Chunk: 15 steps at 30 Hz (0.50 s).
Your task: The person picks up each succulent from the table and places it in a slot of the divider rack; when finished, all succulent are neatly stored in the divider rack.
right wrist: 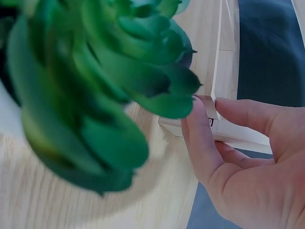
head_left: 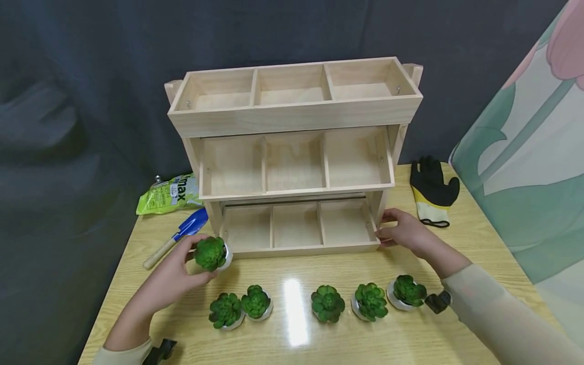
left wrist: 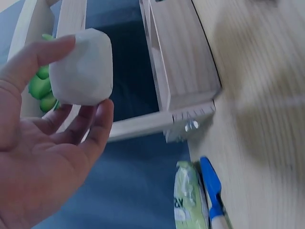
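In the head view, the person's left hand [head_left: 178,274] curls its fingers and thumb round a green rosette succulent in a small white pot [head_left: 211,253], near the lower left end of a three-tier pale wooden shelf [head_left: 292,117]. The right hand [head_left: 403,233] grips the shelf's bottom tier at its right end. Five similar potted succulents [head_left: 328,304] stand before the shelf. The left wrist view shows thumb and fingertips on the pot, and a blue-bladed trowel [left wrist: 212,186] beside the shelf. In the right wrist view, fingers and thumb clasp the shelf's corner.
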Each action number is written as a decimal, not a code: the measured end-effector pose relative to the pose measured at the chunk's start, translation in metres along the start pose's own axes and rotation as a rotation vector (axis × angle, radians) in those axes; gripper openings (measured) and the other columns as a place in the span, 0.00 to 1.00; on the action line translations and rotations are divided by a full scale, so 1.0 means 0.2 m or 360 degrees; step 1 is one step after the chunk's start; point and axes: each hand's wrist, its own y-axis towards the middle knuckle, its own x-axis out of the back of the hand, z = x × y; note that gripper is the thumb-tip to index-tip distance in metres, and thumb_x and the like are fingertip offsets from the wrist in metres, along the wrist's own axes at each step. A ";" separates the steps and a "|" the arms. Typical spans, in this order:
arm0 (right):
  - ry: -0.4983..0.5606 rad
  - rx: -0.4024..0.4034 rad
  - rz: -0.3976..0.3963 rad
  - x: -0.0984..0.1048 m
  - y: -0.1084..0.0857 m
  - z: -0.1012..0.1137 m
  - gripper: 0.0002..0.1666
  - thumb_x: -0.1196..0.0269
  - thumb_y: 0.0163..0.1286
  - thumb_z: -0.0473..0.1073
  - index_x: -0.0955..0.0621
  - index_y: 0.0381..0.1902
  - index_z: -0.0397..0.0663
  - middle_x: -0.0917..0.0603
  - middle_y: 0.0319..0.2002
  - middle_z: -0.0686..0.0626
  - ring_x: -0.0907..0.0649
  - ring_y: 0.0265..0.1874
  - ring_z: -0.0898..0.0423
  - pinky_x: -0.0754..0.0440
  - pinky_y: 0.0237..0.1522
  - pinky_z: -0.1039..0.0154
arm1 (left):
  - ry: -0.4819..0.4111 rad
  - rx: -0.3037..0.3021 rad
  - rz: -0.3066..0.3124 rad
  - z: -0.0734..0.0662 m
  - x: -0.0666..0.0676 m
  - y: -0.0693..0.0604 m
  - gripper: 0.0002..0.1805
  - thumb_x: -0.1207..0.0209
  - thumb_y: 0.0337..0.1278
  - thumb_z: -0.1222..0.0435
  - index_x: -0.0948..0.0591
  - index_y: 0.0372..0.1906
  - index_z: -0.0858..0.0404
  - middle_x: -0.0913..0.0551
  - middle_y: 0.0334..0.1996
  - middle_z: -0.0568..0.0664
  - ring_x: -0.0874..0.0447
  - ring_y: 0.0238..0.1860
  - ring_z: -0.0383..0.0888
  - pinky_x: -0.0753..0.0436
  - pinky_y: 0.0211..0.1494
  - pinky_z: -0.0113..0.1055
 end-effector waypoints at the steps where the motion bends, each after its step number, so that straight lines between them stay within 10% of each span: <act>1: 0.0008 0.0001 0.0007 0.00 0.00 0.00 0.43 0.39 0.80 0.35 0.46 0.82 0.26 0.38 0.77 0.23 0.13 0.58 0.40 0.06 0.55 0.51 | -0.0007 0.0005 0.0003 -0.01 -0.01 0.02 0.43 0.23 0.59 0.59 0.32 0.75 0.62 0.25 0.70 0.59 0.26 0.72 0.62 0.26 0.73 0.73; 15: 0.0127 0.0011 0.0041 0.00 0.00 -0.02 0.44 0.39 0.80 0.35 0.46 0.83 0.29 0.37 0.77 0.25 0.12 0.49 0.52 0.06 0.51 0.59 | -0.0036 -0.0014 0.0040 -0.01 -0.07 0.22 0.41 0.24 0.58 0.63 0.30 0.74 0.64 0.23 0.68 0.60 0.21 0.69 0.61 0.23 0.75 0.69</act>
